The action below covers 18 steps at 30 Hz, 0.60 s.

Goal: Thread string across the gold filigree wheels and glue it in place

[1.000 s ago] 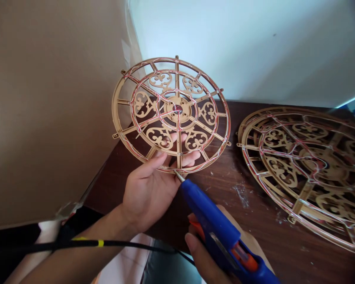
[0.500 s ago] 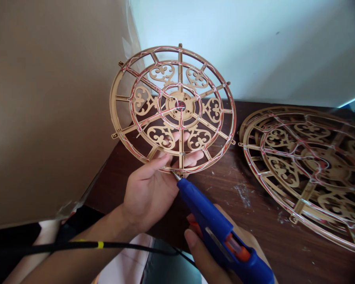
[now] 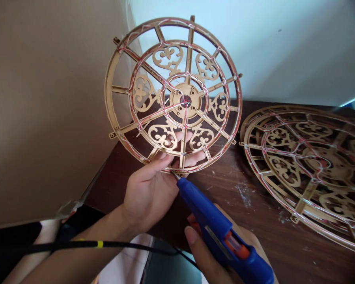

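Note:
My left hand grips the lower rim of a round gold openwork frame, its thumb in front and fingers behind. The frame stands tilted up, with spokes, rings and scroll ornaments. Red and white wires run along its rings and spokes to the hub. In my right hand is a blue hot glue gun with an orange trigger and a glue stick showing in its rear opening. The gun's metal nozzle is at the frame's bottom rim, near my left palm; whether it touches cannot be made out.
Similar wired gold frames lie stacked at the right on the dark wooden table. A brown cardboard panel rises at the left and a pale wall behind. A black cable crosses the lower left.
The held frame has tipped more upright, its top edge rising and facing me more squarely. Both hands and the glue gun stay in nearly the same place.

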Each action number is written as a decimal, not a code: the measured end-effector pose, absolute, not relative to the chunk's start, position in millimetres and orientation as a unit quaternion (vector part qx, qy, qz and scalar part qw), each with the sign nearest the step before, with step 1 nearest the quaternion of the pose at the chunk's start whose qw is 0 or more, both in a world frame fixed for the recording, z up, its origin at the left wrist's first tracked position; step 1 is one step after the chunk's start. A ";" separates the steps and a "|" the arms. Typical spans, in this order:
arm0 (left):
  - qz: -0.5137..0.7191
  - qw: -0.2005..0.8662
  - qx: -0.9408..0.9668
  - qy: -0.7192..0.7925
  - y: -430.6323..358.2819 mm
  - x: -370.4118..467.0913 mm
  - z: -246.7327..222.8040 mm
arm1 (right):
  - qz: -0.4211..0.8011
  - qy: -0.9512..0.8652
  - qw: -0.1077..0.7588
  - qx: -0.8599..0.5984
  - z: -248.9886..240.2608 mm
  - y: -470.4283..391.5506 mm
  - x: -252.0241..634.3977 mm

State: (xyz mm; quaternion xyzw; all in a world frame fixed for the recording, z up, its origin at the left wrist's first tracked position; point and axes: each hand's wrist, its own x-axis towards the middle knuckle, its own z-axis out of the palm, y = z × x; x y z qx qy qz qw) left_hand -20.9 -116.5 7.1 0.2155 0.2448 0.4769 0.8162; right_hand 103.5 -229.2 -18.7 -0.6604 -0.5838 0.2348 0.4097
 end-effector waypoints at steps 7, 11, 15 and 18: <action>0.466 0.827 0.209 0.237 -115.8 -21.0 8.5 | 0.284 -0.604 0.390 -0.634 -27.3 -227.5 107.3; 0.468 0.828 0.210 0.227 -114.6 -21.2 7.8 | 0.275 -0.602 0.381 -0.645 -24.8 -228.0 106.5; 0.465 0.831 0.215 0.218 -113.7 -20.8 6.9 | 0.248 -0.596 0.389 -0.657 -23.2 -228.3 104.5; 0.465 0.830 0.216 0.221 -114.8 -20.9 6.5 | 0.225 -0.599 0.390 -0.663 -23.7 -227.7 102.8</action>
